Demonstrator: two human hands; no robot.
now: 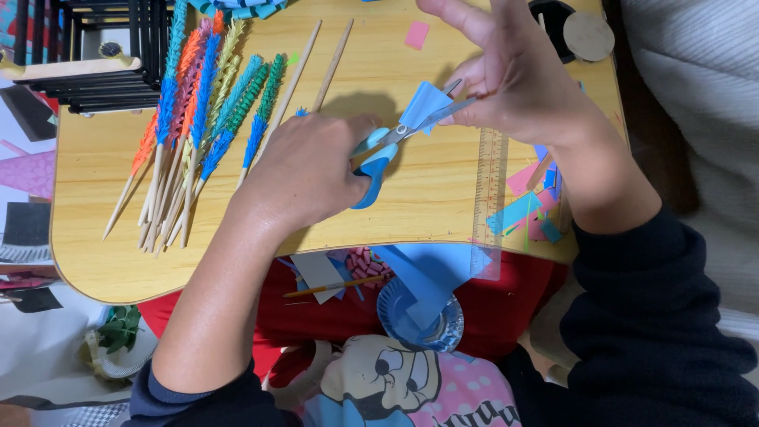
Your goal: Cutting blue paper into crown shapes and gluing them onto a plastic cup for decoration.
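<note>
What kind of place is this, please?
Probably a home craft corner: a small wooden table holds paper-wrapped sticks and paper scraps, while the left hand works blue scissors.

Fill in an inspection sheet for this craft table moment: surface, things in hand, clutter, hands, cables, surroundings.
Surface: wooden table, pale, rounded corners.
Things in hand: blue-handled scissors cutting a blue paper piece.
Clutter: paper-wrapped sticks in blue, green and orange at left; two bare sticks; clear ruler; paper scraps in pink and blue at right.
Hands: left hand works the scissors; right hand pinches the paper.
Cables: nothing seen.
Surroundings: blue paper sheet hanging over a blue paper plate on the lap; black wire rack at top left.
</note>
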